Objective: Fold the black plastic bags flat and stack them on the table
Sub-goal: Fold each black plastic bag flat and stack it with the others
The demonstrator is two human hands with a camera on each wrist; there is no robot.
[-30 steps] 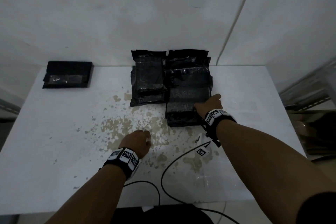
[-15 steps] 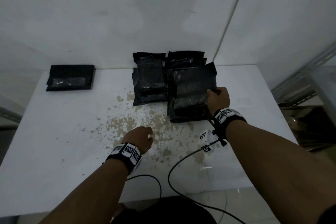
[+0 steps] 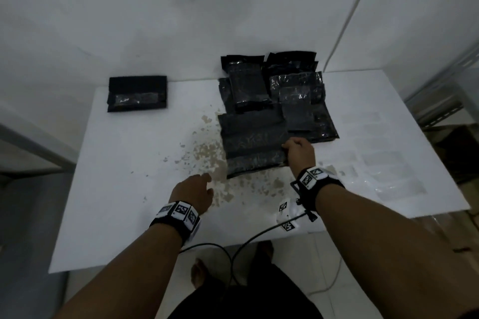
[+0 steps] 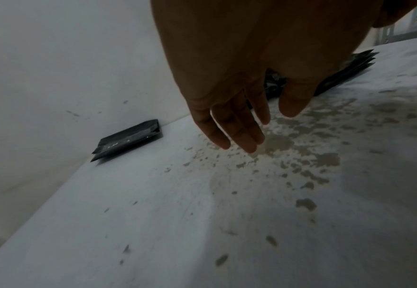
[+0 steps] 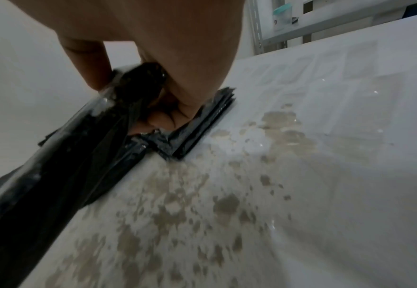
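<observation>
My right hand (image 3: pixel 298 151) grips the right edge of a black plastic bag (image 3: pixel 252 146), lifted off the pile and spread toward the left; the right wrist view shows thumb and curled fingers (image 5: pixel 162 120) pinching that bag (image 5: pixel 54 175). Behind it lie two piles of black bags, one at the back centre (image 3: pixel 246 88) and one at the back right (image 3: pixel 308 109). A folded stack of bags (image 3: pixel 137 93) sits at the table's far left, and it shows in the left wrist view as a flat stack (image 4: pixel 128 139). My left hand (image 3: pixel 197 193) hovers open above the stained tabletop, its fingers (image 4: pixel 236 132) straight, holding nothing.
The white table (image 3: pixel 116 202) has brown stains in its middle (image 3: pixel 207 155). Clear plastic sheets (image 3: pixel 383 163) lie on its right side. A tagged white device with a black cable (image 3: pixel 286 216) rests near the front edge. Walls close the back; metal shelving (image 3: pixel 440 101) stands right.
My right hand has taken a bag from the right pile and pulled it toward me and leftward. My left hand has opened from a loose fist and lifted slightly.
</observation>
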